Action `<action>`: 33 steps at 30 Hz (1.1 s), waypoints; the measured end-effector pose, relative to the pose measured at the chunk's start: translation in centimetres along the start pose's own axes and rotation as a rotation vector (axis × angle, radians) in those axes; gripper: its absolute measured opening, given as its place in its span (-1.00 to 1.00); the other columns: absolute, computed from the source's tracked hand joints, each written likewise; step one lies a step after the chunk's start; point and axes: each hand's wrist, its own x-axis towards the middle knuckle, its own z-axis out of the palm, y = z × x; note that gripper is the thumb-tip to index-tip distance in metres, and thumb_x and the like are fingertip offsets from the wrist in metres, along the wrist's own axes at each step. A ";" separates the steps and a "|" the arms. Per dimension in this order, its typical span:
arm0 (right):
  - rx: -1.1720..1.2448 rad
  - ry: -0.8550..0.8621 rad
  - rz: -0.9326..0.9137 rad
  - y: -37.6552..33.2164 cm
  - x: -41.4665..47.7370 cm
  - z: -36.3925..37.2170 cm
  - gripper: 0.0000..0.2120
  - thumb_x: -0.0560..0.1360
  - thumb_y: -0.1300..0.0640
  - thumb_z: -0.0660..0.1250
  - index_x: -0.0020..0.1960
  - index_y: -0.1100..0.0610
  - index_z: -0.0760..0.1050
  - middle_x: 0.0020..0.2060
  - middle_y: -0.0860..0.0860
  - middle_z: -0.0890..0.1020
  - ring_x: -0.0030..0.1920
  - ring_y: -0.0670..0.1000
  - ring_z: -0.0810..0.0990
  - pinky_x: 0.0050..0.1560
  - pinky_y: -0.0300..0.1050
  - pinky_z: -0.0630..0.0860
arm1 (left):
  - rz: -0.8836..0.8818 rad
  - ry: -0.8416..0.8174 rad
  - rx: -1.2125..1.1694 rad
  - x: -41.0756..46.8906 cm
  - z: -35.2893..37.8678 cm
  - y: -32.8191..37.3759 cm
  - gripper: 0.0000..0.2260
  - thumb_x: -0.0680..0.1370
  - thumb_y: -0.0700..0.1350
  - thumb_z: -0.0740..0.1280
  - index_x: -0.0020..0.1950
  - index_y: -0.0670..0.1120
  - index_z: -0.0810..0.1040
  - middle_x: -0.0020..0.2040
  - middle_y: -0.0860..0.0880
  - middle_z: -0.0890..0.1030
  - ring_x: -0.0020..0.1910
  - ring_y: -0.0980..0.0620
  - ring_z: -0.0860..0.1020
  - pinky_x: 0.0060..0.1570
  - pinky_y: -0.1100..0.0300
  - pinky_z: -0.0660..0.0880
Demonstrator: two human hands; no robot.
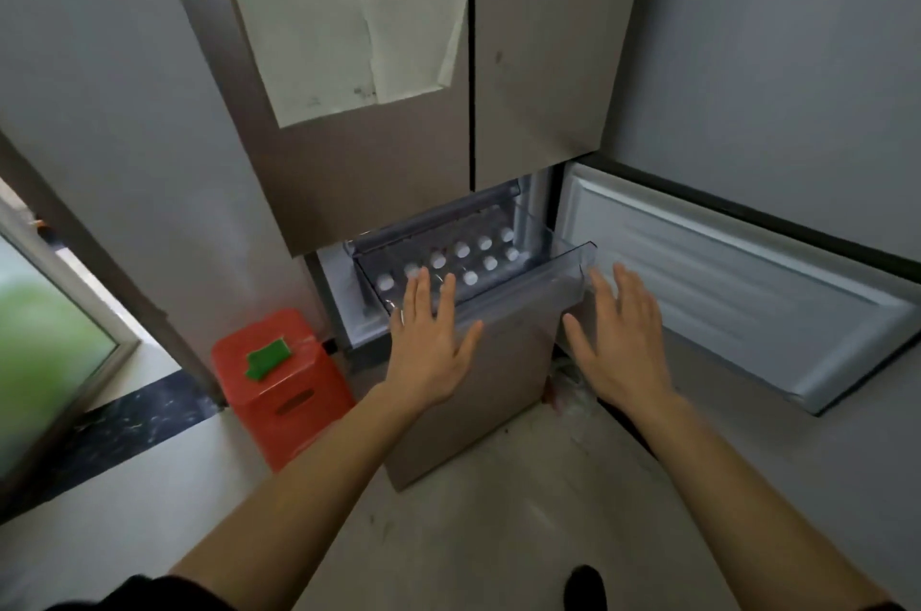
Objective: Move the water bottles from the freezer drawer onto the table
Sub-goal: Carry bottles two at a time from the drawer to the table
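The pulled-out clear plastic freezer drawer (pixel 498 271) holds upright white-capped water bottles (pixel 462 250) in rows, caps up, just beyond both hands. The white-lined freezer door (pixel 737 291) stands open past the right hand (pixel 623 336). Left hand (pixel 428 341) spreads flat over the drawer's front rim; both are empty, fingers splayed

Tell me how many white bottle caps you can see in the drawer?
9 caps show in the freezer drawer: five in the back row, four in the front row. The left hand may hide more.
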 end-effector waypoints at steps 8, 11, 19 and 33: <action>0.088 -0.245 -0.104 4.8 12.2 7.3 -0.39 0.64 -0.12 0.16 0.59 0.12 0.13 0.54 0.26 0.20 0.55 0.25 0.13 0.52 0.23 0.11 | -0.245 -0.091 0.106 9.3 4.7 -1.8 -0.34 0.64 0.26 0.04 0.64 0.00 -0.05 0.63 -0.17 -0.17 0.60 -0.18 -0.16 0.54 -0.21 -0.04; 0.077 -0.321 -0.203 5.6 16.9 9.3 -0.40 0.62 -0.12 0.18 0.56 0.14 0.19 0.47 0.25 0.33 0.48 0.25 0.27 0.46 0.21 0.24 | -0.350 -0.100 0.119 11.9 5.7 -2.0 -0.34 0.63 0.26 0.06 0.63 0.00 -0.03 0.63 -0.19 -0.15 0.60 -0.20 -0.15 0.53 -0.23 -0.01; 0.168 -0.578 -0.328 3.8 24.2 14.2 -0.44 0.62 -0.08 0.21 0.54 0.13 0.23 0.38 0.21 0.46 0.34 0.22 0.44 0.26 0.14 0.46 | -0.495 -0.111 0.074 15.5 7.7 -3.5 -0.34 0.63 0.24 0.09 0.64 0.00 -0.04 0.63 -0.18 -0.13 0.60 -0.18 -0.12 0.53 -0.19 0.01; 0.401 -0.841 -0.122 -3.8 26.8 25.7 -0.50 0.62 0.00 0.26 0.52 0.04 0.25 0.24 0.19 0.57 0.18 0.23 0.56 0.15 0.07 0.54 | -0.632 -0.175 -0.047 22.2 10.8 -12.2 -0.21 0.58 0.09 0.33 0.63 -0.06 -0.08 0.61 -0.23 -0.14 0.58 -0.30 -0.12 0.52 -0.14 0.05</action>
